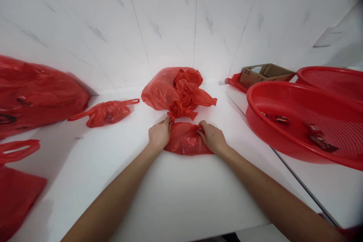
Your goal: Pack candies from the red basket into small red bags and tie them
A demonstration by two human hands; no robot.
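Observation:
A small red plastic bag (185,141) lies on the white table in front of me, with a pale pattern or content showing through its film. My left hand (160,133) is closed on its upper left corner, where a bit of red plastic sticks up above the fingers. My right hand (212,136) pinches the upper right edge. Just behind it sits a larger red bag (161,89) stuffed with crumpled red plastic (188,87). What the small bag contains is not clear.
A knotted red bag (109,113) lies to the left, beside a big red bag (36,94) and another with a loop handle (17,196). On the right stand a red basket (283,151) holding several wrapped pieces, a second basket (326,70) and a cardboard box (255,75). A tiled wall (170,19) closes the back.

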